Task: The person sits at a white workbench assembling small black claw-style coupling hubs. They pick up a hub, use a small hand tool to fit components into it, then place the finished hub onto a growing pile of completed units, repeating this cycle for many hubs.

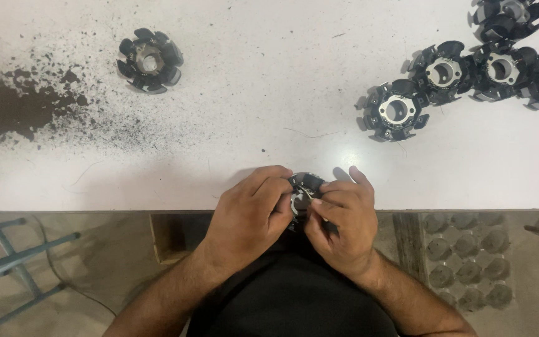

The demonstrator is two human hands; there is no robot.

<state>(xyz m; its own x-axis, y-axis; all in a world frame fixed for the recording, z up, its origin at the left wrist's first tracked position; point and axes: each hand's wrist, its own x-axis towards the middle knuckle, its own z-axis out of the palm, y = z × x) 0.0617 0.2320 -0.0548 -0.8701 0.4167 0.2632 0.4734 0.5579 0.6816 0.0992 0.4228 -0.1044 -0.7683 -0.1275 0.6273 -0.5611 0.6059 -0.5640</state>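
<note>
At the far left edge a dark patch of black dust (4, 115) spreads over the white table (251, 93) and is cut off by the frame; its specks thin out toward a lone black toothed ring part (150, 60) in the upper left. At lower centre the left hand (249, 209) curls over the table edge, fingers bent and pinching a similar black ring part (302, 195), most of which is hidden between the two hands. The right hand (343, 221) closes on it from the other side, also gripping a thin dark tool, hard to make out. At upper right lies a cluster of ring parts (469, 75), the outermost cropped. At lower right, below the table, sits a grey moulded tray (469, 262).
</note>
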